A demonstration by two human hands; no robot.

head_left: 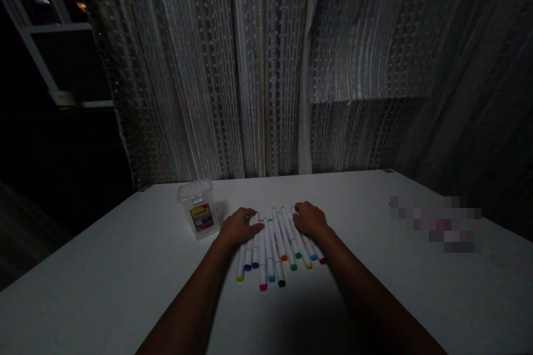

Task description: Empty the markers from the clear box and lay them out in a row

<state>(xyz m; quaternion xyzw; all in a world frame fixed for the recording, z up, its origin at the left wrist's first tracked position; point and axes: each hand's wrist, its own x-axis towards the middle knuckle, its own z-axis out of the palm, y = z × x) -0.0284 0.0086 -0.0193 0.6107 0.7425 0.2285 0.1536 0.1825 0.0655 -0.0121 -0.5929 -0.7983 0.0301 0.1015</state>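
Head view shows a row of markers [275, 247] lying flat on the white table [125, 277]. The left hand [238, 226] rests open on the left end of the row, and the right hand [309, 219] rests open on the right end. It looks like both hands are pushing the markers together. Next they would need to close around the bunch. A clear box [197, 208] stands near the left hand.

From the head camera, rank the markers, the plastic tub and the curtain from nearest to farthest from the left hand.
1. Markers: under the left hand, touching its fingers.
2. Plastic tub: just left of the hand, apart.
3. Curtain: behind the table's far edge.
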